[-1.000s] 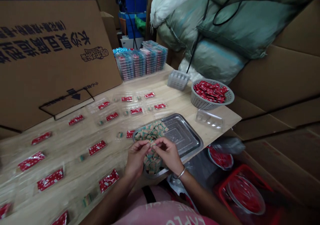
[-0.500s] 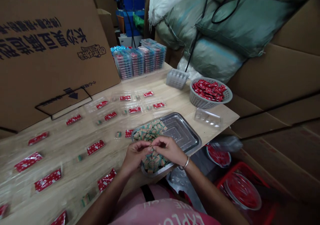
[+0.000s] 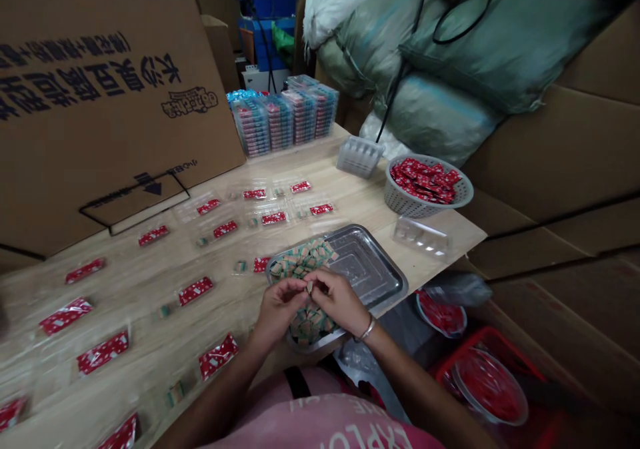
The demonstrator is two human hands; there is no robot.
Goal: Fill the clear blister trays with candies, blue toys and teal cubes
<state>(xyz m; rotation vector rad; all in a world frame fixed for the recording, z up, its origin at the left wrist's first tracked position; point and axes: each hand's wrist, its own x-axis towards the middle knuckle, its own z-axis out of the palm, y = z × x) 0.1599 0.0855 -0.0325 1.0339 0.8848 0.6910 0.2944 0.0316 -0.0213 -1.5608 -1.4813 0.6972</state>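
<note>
My left hand [image 3: 279, 308] and my right hand [image 3: 342, 302] meet over a metal tray [image 3: 373, 262]. Their fingertips pinch one small tan piece [image 3: 309, 288] between them; its exact kind is too small to make out. Beneath and behind the hands, the tray's left part holds a heap of small tan-and-green pieces [image 3: 313, 256]. Left of the tray, clear plastic trays lie in rows, many with a red white-dotted packet [image 3: 195, 290] inside. Some also hold a small tan-and-green piece [image 3: 176, 393].
A grey basket of red packets [image 3: 389, 194] stands at the table's right. Near it are stacked clear trays [image 3: 359, 157] and a single clear tray [image 3: 423, 237]. Filled packs [image 3: 280, 122] are piled at the back beside a large carton [image 3: 120, 136]. Below right is a red crate [image 3: 483, 339].
The view has shifted slightly, moving the scene a little to the right. My hands stay together over the tray, and the small piece between the fingertips now shows more upright.
</note>
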